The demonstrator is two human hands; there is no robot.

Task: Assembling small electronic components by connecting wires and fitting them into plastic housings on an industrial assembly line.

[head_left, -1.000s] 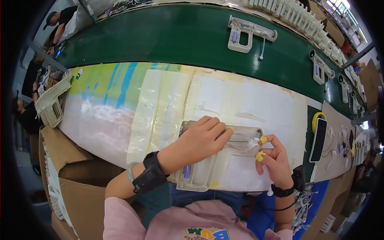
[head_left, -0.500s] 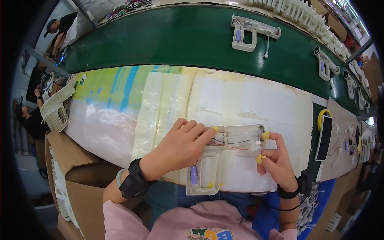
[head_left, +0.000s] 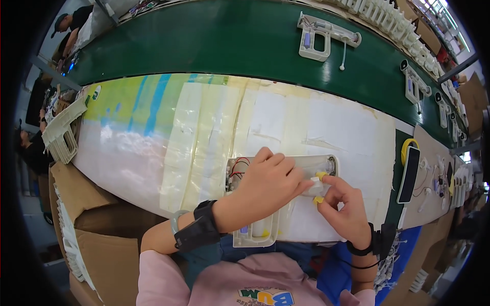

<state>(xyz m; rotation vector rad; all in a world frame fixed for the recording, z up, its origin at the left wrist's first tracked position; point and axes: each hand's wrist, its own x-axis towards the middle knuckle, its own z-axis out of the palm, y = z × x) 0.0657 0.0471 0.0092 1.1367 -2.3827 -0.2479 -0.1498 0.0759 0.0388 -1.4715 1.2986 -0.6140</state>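
Pistol-shaped housing [head_left: 312,162] is laid open-side-up at the near edge of the bench [head_left: 352,127] — apparently so its wires [head_left: 238,165] can be reached — while a white part [head_left: 309,189] is pinched by the right hand [head_left: 347,205], and the grip of the left hand [head_left: 265,181] cannot be told.

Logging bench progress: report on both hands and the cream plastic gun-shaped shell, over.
Right hand pinching small white plastic part. Left hand over shell, grip unclear. Shell open, red wires exposed; left hand hides its middle.
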